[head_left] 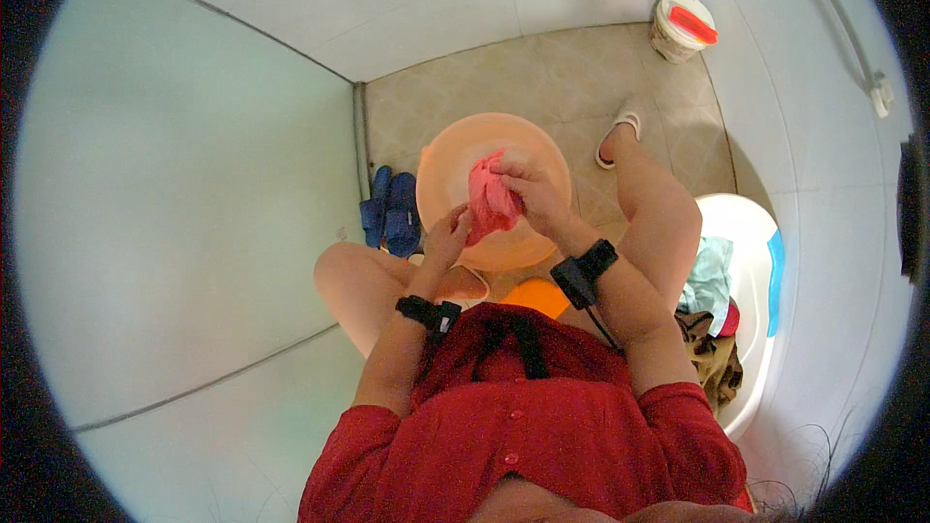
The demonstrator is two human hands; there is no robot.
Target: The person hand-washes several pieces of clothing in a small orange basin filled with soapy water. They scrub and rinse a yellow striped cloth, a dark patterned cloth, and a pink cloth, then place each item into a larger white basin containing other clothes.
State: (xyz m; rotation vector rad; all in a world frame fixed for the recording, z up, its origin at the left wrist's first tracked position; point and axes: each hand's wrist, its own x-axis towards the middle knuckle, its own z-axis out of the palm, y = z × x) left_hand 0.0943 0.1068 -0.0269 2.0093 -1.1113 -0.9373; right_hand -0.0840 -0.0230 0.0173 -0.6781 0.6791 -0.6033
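A bunched pink cloth [492, 199] hangs between my two hands, above a round peach-coloured basin [528, 136] on the floor. My right hand [531, 192] is closed on its upper right side. Lower down on the left, the fingers of my left hand [451, 234] pinch the cloth's edge. The cloth is crumpled, so I cannot tell what kind of item it is. It covers part of the basin's inside. A dark strap with a small device sits on each of my wrists.
Blue slippers [399, 213] lie left of the basin, beside a frosted glass panel [194, 194]. At the right, a white tub [746, 213] holds several garments [710, 276]. A lidded bucket [675, 44] with a red object on top stands in the far corner. Something orange [538, 296] shows beneath me.
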